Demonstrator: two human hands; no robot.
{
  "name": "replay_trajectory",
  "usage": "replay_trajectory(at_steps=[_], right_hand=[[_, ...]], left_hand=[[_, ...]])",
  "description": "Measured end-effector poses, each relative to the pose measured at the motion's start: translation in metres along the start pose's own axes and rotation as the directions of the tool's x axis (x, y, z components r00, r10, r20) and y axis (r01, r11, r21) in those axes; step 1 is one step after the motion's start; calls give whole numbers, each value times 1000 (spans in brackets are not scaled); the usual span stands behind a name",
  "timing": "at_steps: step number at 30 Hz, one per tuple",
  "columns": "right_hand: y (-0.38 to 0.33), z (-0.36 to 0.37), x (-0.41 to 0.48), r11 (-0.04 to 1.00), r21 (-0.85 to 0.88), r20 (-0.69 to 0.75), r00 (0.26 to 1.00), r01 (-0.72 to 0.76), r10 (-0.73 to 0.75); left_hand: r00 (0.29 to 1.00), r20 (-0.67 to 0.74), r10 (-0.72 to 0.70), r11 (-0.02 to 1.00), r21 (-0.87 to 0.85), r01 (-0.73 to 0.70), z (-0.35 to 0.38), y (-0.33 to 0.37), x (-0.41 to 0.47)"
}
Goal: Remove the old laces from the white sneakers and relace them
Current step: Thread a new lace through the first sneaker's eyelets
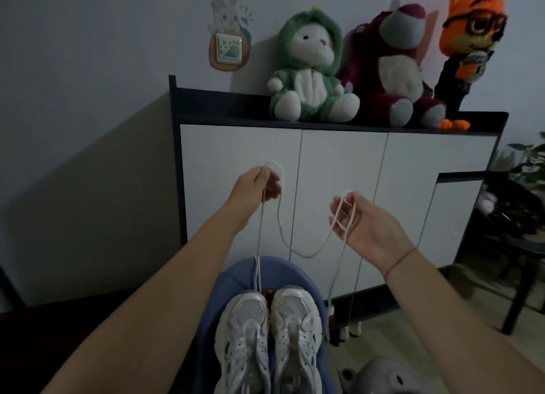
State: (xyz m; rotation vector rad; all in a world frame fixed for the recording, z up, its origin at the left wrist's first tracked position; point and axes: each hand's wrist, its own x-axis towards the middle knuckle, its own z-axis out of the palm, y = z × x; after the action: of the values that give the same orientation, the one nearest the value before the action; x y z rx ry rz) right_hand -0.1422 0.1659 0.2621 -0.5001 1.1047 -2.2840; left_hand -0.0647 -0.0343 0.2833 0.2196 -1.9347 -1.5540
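One lace [306, 253] out, slung between hands: left hand [253, 184] pinched it, right hand [365, 225] relaxed, loops wound round fingers. White sneakers [244, 334] below hands, apparently laceless; relacing left.

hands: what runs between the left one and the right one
In the head view a white lace sags in a slack curve from the left hand to the right hand.

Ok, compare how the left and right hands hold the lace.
The left hand pinches the lace with curled fingers; the right hand shows its open palm, fingers relaxed, lace looped round them. The left hand sits higher in the view than the right hand. Both hold the same sagging white lace.
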Motion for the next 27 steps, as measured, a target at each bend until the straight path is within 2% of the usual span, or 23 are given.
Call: replay_trajectory(at_steps=[5,9,12,18,24,27], right_hand=[[30,-17,2,999,0,-90,995,-35,35],[36,-20,-5,992,-121,-94,995,-35,23],[42,-22,-15,970,-241,-92,996,-25,3],[64,-30,-38,954,-297,-84,996,-48,24],[116,-57,-66,920,-383,-78,996,-79,53],[138,-74,-75,865,-484,-90,990,-135,104]], left_hand=[[986,5,165,986,-12,-165,0,64,-8],[978,48,203,979,11,-204,-1,83,-25],[989,105,108,989,88,-117,-2,57,-49],[956,253,-151,972,213,97,9,-38,-121],[914,183,-361,895,342,285,16,-128,-171],[908,151,-390,867,392,308,19,-161,-184]])
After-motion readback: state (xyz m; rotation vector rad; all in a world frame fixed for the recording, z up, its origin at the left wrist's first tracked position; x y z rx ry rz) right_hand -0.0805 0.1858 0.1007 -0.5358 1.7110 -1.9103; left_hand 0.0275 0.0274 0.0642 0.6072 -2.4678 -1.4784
